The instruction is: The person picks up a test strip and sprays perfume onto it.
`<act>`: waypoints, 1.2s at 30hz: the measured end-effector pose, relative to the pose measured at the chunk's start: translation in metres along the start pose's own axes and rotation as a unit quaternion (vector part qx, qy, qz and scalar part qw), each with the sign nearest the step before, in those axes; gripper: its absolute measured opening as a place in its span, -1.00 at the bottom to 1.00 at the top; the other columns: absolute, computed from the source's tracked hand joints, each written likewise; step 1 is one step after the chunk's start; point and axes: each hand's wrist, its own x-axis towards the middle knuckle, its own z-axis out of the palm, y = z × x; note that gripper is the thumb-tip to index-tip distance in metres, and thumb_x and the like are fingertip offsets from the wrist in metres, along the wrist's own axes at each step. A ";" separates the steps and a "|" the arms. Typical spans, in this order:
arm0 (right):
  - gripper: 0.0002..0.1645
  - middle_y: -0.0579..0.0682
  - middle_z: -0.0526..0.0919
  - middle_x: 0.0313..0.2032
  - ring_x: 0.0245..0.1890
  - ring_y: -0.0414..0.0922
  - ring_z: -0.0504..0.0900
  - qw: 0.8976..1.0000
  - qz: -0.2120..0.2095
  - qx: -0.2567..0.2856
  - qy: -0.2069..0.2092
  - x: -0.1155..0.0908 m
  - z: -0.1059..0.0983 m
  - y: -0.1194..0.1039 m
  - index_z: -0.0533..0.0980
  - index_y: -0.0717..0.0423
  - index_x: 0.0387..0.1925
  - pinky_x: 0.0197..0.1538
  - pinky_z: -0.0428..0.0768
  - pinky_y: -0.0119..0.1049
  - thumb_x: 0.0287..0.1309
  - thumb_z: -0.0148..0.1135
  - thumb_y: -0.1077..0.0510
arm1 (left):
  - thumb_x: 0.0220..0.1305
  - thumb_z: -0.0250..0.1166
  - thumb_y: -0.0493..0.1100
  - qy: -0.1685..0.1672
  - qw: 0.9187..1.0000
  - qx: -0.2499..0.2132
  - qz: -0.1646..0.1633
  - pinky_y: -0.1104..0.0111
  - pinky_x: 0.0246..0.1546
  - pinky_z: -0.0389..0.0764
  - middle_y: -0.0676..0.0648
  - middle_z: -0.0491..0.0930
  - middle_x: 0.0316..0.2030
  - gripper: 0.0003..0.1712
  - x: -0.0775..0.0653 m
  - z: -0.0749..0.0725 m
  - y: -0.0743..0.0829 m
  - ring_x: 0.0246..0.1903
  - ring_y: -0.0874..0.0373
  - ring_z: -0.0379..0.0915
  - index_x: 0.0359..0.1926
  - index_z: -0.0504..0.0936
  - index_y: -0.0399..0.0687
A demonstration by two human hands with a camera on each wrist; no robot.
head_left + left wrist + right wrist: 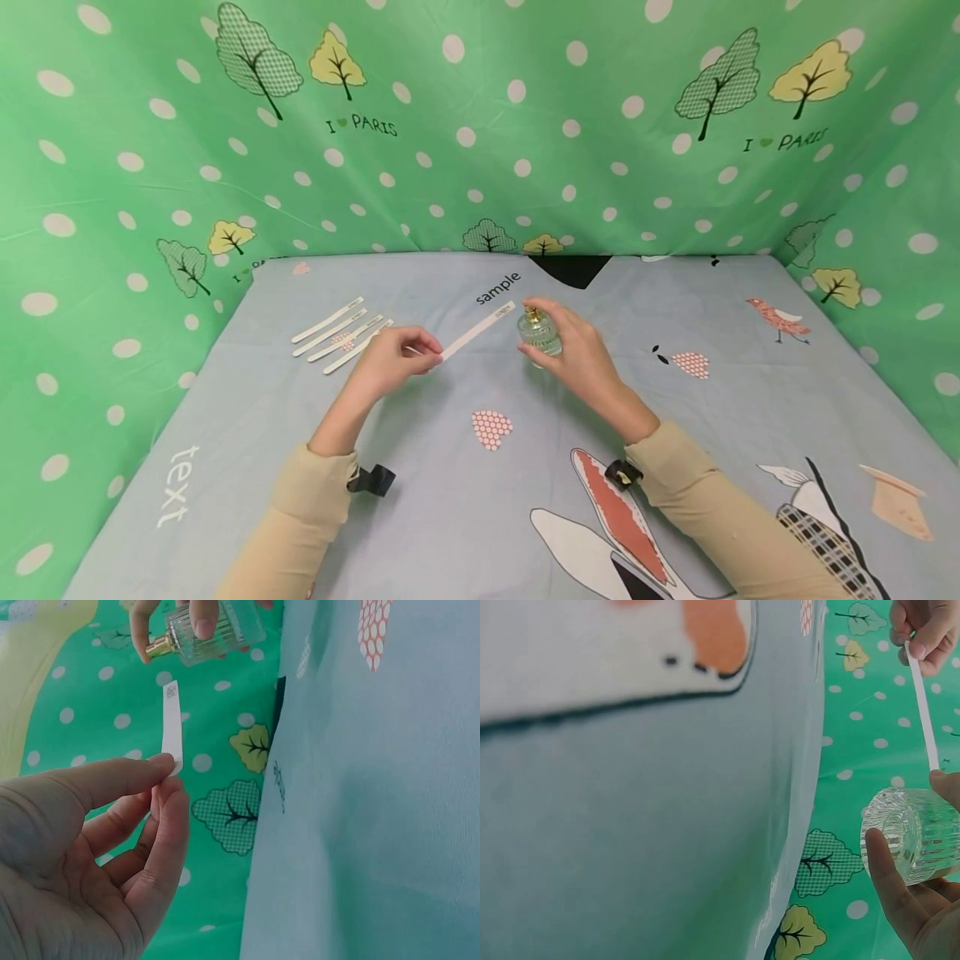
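Observation:
My left hand (pixel 396 361) pinches one end of a white perfume test strip (pixel 477 331) between thumb and fingertips. The strip's printed far end points up and right, close to the bottle. My right hand (pixel 581 354) grips a clear ribbed glass perfume bottle (pixel 538 332), its index finger on top of the gold spray nozzle (pixel 160 648). In the left wrist view, the nozzle sits just above the strip's tip. The right wrist view shows the ribbed base of the bottle (pixel 900 834) with fingers round it.
Several more white strips (pixel 327 321) lie side by side on the table left of my left hand. The grey-blue printed cloth (pixel 450 500) covers the table. A green dotted curtain (pixel 420 167) hangs behind and at both sides.

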 end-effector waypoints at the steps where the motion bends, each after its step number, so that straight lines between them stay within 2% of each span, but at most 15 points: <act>1: -0.26 0.07 0.63 0.17 0.08 0.04 0.67 1.000 0.000 0.000 0.000 0.000 0.000 0.000 0.39 -0.07 0.29 0.07 0.70 -0.01 0.09 0.50 0.06 | 0.21 0.39 -0.24 0.000 1.000 -0.001 0.001 0.38 -0.35 0.62 -0.15 0.71 -0.33 -0.89 0.000 0.000 0.001 -0.42 0.18 0.62 -0.25 0.71 -0.17; 13: -0.26 0.08 0.64 0.13 0.06 0.04 0.68 1.000 0.002 -0.002 -0.002 0.000 0.000 -0.001 0.40 -0.09 0.29 0.06 0.70 0.00 0.09 0.49 0.06 | 0.20 0.40 -0.24 -0.008 1.000 -0.020 0.009 0.38 -0.33 0.64 -0.15 0.71 -0.33 -0.89 -0.002 0.004 0.009 -0.43 0.20 0.63 -0.24 0.71 -0.17; 29: -0.30 0.08 0.68 0.08 -0.02 0.04 0.71 1.000 -0.001 -0.022 0.003 0.000 -0.002 -0.002 0.44 -0.10 0.24 -0.08 0.74 -0.02 0.06 0.52 0.06 | 0.22 0.39 -0.26 -0.019 0.999 -0.031 0.021 0.37 -0.33 0.64 -0.17 0.71 -0.32 -0.90 -0.003 0.007 0.015 -0.43 0.19 0.62 -0.24 0.70 -0.18; 36: -0.27 0.13 0.66 0.09 -0.02 0.08 0.70 1.000 0.025 -0.003 -0.005 0.001 -0.003 -0.002 0.39 -0.10 0.28 -0.08 0.74 0.00 0.09 0.49 0.05 | 0.22 0.39 -0.25 -0.016 0.999 -0.027 0.015 0.38 -0.32 0.64 -0.16 0.71 -0.31 -0.89 -0.002 0.006 0.012 -0.41 0.19 0.63 -0.23 0.70 -0.17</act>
